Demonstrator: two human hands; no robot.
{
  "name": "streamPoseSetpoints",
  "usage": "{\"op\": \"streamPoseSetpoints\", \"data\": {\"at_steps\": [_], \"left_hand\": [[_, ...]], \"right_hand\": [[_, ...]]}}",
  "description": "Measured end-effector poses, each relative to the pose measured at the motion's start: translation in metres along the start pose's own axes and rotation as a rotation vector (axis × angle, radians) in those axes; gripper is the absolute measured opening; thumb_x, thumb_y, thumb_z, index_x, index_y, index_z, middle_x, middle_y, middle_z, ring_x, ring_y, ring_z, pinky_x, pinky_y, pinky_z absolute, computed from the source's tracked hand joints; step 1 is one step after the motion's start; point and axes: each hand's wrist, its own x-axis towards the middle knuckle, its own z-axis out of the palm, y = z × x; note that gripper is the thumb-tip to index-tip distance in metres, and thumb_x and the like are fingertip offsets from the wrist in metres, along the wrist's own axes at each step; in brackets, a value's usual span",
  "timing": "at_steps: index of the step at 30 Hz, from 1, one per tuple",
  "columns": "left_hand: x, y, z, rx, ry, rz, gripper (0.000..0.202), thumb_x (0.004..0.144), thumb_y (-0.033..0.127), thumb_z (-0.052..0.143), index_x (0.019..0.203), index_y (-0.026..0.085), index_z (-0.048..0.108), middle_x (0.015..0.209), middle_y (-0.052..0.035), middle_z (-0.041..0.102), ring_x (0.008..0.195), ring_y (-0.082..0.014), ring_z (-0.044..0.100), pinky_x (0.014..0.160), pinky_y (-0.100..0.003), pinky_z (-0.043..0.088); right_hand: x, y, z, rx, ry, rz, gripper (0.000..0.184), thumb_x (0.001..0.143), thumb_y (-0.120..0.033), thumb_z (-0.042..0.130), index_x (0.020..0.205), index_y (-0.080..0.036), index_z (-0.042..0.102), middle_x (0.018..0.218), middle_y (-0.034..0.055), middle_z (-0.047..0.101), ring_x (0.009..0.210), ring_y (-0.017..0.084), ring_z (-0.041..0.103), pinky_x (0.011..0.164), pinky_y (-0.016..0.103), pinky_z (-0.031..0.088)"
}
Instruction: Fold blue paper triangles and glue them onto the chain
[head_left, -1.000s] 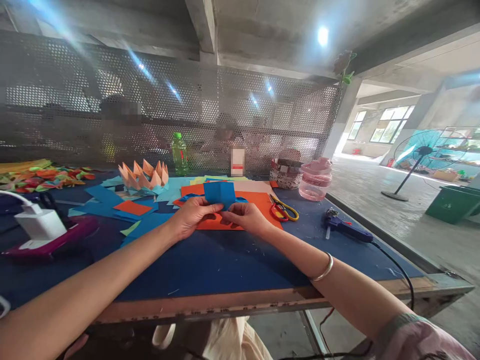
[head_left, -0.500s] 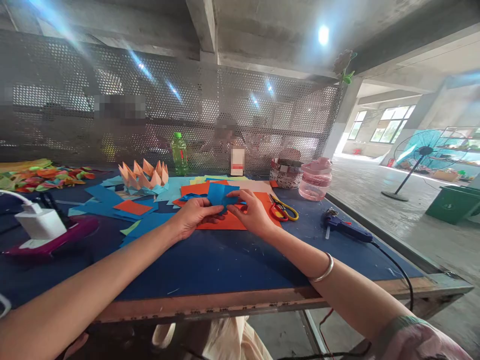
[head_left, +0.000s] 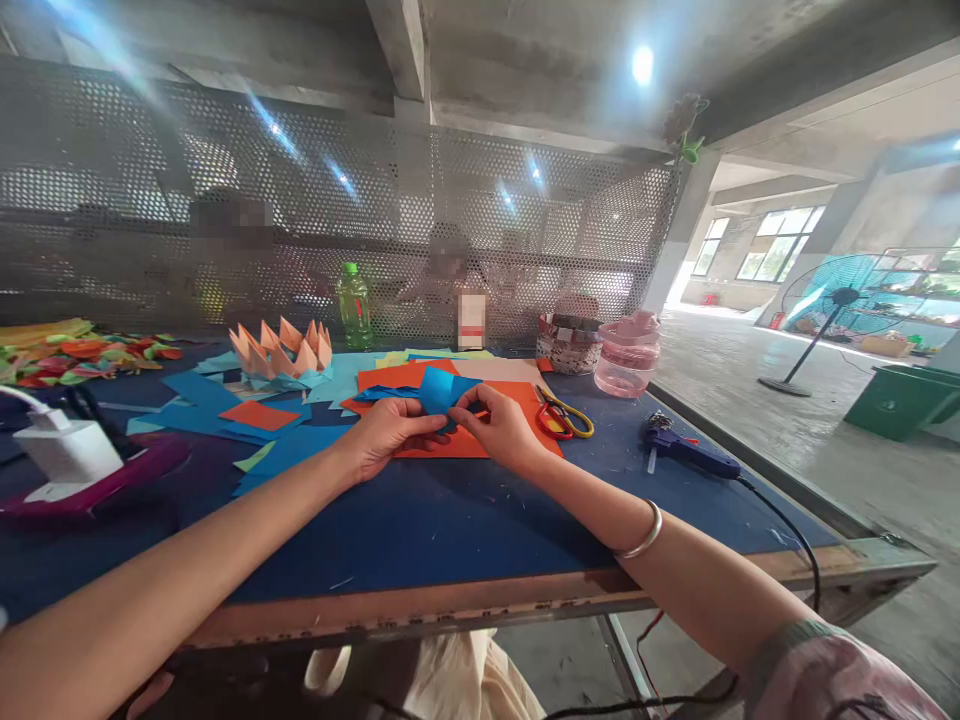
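Both of my hands pinch a small folded piece of blue paper [head_left: 437,387] above an orange sheet [head_left: 465,440] on the blue-topped table [head_left: 420,520]. My left hand [head_left: 390,433] grips its lower left part with fingers closed. From the right, my right hand [head_left: 499,425] holds the paper's right side, thumb and fingers pressed on a fold. A silver bangle sits on my right wrist.
Scissors [head_left: 562,415] and a blue glue gun [head_left: 686,455] with its cord lie to the right. A pink jar [head_left: 626,357], a woven basket [head_left: 568,345], a green bottle [head_left: 353,305], folded paper crowns [head_left: 281,352] and loose paper sheets stand further back. A white charger [head_left: 64,450] is left. People sit behind the mesh screen.
The blue paper was held flat and upright; my right hand rose and folded its right part inward, so it now looks smaller and creased. The view shifted slightly.
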Motion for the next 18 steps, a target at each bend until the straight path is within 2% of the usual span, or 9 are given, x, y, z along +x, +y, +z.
{"op": "streamPoseSetpoints", "data": {"at_steps": [12,18], "left_hand": [[-0.0023,0.0015,0.0015,0.076,-0.044,-0.03,0.035,0.054,0.042,0.09,0.075,0.017,0.076,0.08,-0.0083,0.077,0.073,-0.0189,0.071,0.066,-0.026,0.055],[-0.0028,0.0028,0.0021,0.113,-0.028,-0.022,0.035,0.052,0.042,0.09,0.068,0.016,0.074,0.08,-0.0097,0.077,0.073,-0.0199,0.071,0.063,-0.026,0.054]], "right_hand": [[-0.0004,-0.0029,0.0006,-0.088,0.084,0.052,0.017,0.081,-0.034,0.065,0.075,-0.02,0.058,0.073,-0.0016,0.066,0.065,0.013,0.057,0.063,0.026,0.043],[-0.0016,-0.0036,0.0017,-0.103,0.099,0.05,0.017,0.081,-0.035,0.065,0.075,-0.021,0.058,0.071,-0.0018,0.065,0.062,0.012,0.054,0.06,0.025,0.042]]}}
